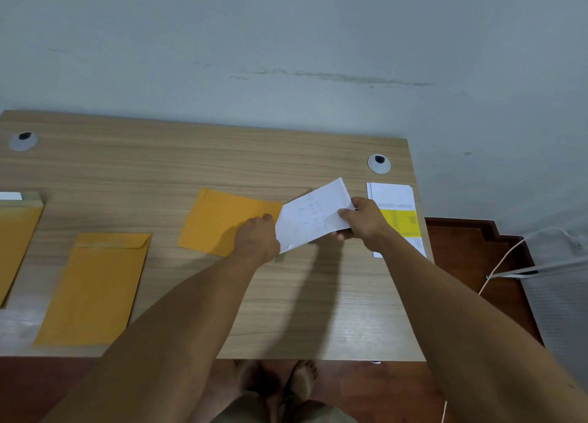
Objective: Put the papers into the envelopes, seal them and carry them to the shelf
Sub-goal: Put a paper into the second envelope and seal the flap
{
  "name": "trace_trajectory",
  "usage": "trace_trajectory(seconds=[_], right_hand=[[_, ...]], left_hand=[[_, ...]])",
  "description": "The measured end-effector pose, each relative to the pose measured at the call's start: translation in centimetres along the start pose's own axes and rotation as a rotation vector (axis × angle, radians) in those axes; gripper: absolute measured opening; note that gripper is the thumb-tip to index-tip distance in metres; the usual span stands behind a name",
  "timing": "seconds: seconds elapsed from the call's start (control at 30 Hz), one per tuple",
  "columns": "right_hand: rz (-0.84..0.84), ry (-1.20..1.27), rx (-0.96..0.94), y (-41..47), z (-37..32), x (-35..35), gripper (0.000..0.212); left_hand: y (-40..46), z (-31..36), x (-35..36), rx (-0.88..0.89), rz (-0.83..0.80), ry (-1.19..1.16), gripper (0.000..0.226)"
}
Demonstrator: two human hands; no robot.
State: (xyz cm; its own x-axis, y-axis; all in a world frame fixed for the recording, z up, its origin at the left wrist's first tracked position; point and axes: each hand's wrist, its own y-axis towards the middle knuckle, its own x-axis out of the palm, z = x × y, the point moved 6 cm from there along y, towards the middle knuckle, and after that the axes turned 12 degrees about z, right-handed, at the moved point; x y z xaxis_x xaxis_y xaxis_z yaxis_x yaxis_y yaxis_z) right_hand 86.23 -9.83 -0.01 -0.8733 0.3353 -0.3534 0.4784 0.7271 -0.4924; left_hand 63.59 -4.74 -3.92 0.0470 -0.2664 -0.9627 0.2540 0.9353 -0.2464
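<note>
STEP: I feed paper [313, 217] into envelope [222, 222] on table [191, 165] | HANDS: left hand [256, 239] pins envelope mouth, right hand [366, 220] pinches paper's far edge | HANDLING: paper light, limp, creases easily; I judge an edge grip near a corner best | STOCK: papers [394, 200] right.

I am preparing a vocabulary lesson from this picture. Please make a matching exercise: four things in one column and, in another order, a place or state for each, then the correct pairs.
Things:
1. white paper
2. envelope under the left hand
3. envelope with closed flap
4. paper stack

Places or states:
A. lies alone near the front edge of the desk
B. at the desk's right edge, with a yellow sheet
C. held in the right hand
D. steadied at its open end by the left hand

Pairs: 1-C, 2-D, 3-A, 4-B
</note>
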Motion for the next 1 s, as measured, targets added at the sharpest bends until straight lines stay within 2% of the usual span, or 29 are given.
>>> trace_trajectory(seconds=[0.17,0.4,0.6,0.8,0.9,1.0], right_hand=[[0.036,0.005,0.000,-0.1,0.1,0.1,0.021],[0.081,0.008,-0.018,-0.8,-0.1,1.8,0.017],[0.119,-0.118,-0.101,-0.9,-0.7,3.3,0.017],[0.164,-0.264,-0.230,-0.9,-1.7,5.1,0.017],[0.117,-0.275,-0.210,-1.3,-2.1,6.0,0.019],[0.061,-0.244,-0.116,-0.9,-2.0,6.4,0.031]], left_hand=[[0.0,0.0,-0.2,-0.054,0.012,-0.121,0.036],[0.3,-0.1,-1.0,-0.031,0.070,-0.146,0.013],[0.3,0.4,-1.1,0.002,0.123,-0.200,0.019],[0.3,2.2,-2.4,0.011,0.181,-0.389,0.019],[0.4,2.2,-2.8,-0.012,0.186,-0.419,0.021],[0.5,1.6,-2.8,-0.036,0.182,-0.431,0.024]])
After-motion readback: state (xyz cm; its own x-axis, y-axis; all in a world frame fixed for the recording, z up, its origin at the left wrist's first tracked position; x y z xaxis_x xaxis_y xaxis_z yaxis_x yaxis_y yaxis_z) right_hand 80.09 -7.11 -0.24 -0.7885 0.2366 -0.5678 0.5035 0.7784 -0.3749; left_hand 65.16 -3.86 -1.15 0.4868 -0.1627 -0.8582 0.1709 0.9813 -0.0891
